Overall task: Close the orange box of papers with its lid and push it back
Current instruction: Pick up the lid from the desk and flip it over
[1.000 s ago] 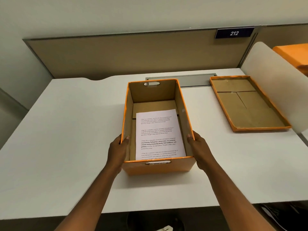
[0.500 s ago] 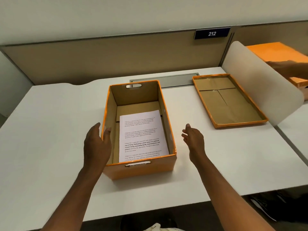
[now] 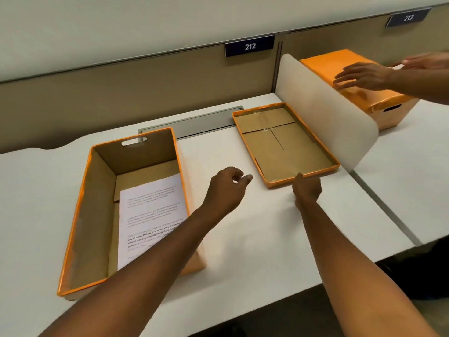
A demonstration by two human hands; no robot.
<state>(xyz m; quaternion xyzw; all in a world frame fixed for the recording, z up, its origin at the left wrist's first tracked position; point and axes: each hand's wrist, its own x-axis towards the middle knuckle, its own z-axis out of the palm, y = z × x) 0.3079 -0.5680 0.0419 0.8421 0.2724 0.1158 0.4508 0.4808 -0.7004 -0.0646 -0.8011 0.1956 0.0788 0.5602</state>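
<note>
The orange box (image 3: 80,215) stands open on the white desk at the left, with a printed sheet of paper (image 3: 150,210) lying inside. Its orange lid (image 3: 279,139) lies upside down on the desk to the right, brown inside facing up. My left hand (image 3: 226,188) hovers over the desk between box and lid, fingers loosely curled and holding nothing. My right hand (image 3: 307,188) is at the lid's near edge, thumb touching the rim, fingers curled below it. My left forearm crosses over the box's near right corner.
A white divider panel (image 3: 325,110) stands right of the lid. Behind it, another person's hands (image 3: 364,75) rest on a second closed orange box (image 3: 352,91) on the neighbouring desk. A grey cable flap (image 3: 194,125) and a beige partition with a "212" sign (image 3: 250,46) are at the back.
Both hands let go of the box sides and moved right toward the lid. The view swung right, so the box now sits at the left.
</note>
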